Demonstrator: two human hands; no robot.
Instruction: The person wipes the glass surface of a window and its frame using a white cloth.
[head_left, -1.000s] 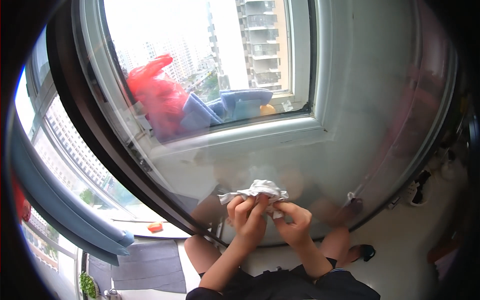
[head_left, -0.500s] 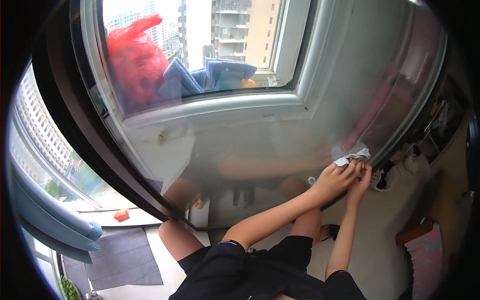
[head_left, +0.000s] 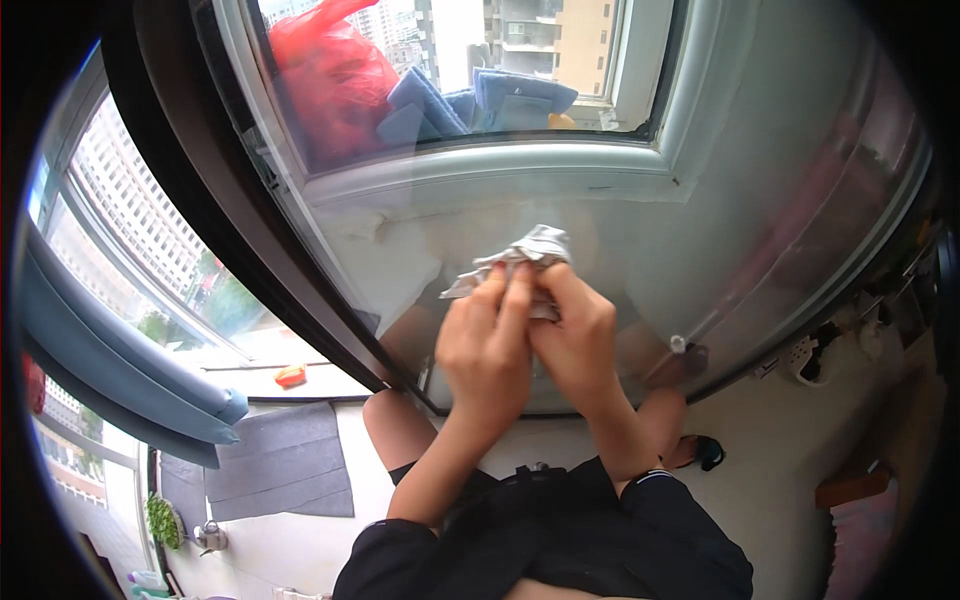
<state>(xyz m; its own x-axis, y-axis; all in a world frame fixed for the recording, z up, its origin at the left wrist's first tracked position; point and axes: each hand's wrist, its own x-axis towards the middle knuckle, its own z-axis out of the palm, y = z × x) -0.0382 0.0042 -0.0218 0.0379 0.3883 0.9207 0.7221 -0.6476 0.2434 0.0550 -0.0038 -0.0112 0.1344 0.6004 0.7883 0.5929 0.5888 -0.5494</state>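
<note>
A crumpled whitish paper is bunched between my two hands, in front of a large dark-framed glass panel. My left hand pinches it from the left, fingers bent around its lower edge. On the other side, my right hand grips the same wad with its fingers curled. Both hands are close together near the middle of the view, and they hide the lower part of the paper. Whether the paper touches the glass, I cannot tell. Faint reflections of my arms and legs show in the panel.
Behind the glass are a red plastic bag and folded blue cloths. A blue-grey curtain hangs at the left, above a grey mat. An orange object lies on the sill. Pink fabric is at the lower right.
Both hands have moved left from the panel's right side to its middle, bringing the paper with them. The view has shifted too, so the window sits farther right and higher.
</note>
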